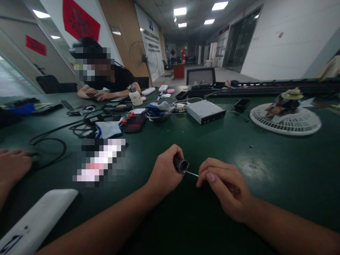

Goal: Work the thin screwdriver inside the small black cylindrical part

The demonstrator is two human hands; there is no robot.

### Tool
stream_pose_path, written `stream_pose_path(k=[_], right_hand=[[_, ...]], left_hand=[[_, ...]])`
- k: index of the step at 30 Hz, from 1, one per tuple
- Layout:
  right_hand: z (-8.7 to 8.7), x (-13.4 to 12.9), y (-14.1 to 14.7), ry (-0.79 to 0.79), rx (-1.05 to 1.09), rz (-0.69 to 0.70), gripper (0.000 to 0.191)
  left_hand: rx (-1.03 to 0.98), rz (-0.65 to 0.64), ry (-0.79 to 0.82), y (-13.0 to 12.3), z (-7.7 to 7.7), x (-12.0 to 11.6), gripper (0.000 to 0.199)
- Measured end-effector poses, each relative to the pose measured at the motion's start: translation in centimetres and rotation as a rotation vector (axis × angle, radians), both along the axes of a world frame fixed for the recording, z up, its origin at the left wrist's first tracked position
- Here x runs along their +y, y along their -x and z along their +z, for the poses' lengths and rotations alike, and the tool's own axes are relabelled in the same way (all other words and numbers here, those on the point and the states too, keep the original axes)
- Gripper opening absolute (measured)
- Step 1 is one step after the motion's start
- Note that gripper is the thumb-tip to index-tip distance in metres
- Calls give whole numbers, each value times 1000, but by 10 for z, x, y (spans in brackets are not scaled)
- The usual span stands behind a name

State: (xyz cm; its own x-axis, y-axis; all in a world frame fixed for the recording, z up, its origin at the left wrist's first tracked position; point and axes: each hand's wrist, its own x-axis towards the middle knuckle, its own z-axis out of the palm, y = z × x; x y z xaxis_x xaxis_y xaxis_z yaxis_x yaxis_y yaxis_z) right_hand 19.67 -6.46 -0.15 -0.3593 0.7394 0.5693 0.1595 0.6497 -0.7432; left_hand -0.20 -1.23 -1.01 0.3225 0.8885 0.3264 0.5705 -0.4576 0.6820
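My left hand (166, 168) is closed around a short dark tube (182, 165) whose round hollow end faces me; the rest of it is hidden in my fist. In my right hand (225, 186) lies a screwdriver (191, 173), its thin metal shaft pointing left at the tube's rim. The screwdriver's brownish handle sits under my curled fingers and is mostly covered. Whether the tip touches the tube or passes beside it, I cannot tell. Both hands are just above the green table (212, 141), near its front middle.
A grey disc drive (205, 111), a bowl (159, 117) with cloth and a white fan grille (285, 118) stand farther back. Black cables (65, 141) and a blurred-out bright screen (101, 163) lie left. Another person's hand (14, 164) rests at the left edge; a person (119, 78) sits opposite.
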Motion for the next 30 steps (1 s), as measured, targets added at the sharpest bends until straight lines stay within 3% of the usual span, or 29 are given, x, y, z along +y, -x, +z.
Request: stream_pose_path(k=[4, 10, 16, 22, 27, 30], right_hand=[[-1, -1, 0, 10, 22, -108, 32], [1, 0, -1, 0, -18, 13, 28], [-2, 1, 0, 15, 10, -130, 34], [-1, 0, 0, 19, -6, -20, 33], [-4, -2, -1, 23, 27, -135, 35], [-4, -2, -2, 2, 26, -87, 32]], left_hand=[[8, -13, 20, 0, 1, -1, 19], [15, -13, 11, 0, 1, 0, 17], [32, -14, 15, 0, 2, 0, 19], [25, -16, 21, 0, 0, 0, 21], [44, -35, 10, 0, 0, 0, 21], [56, -68, 15, 0, 1, -1, 22]])
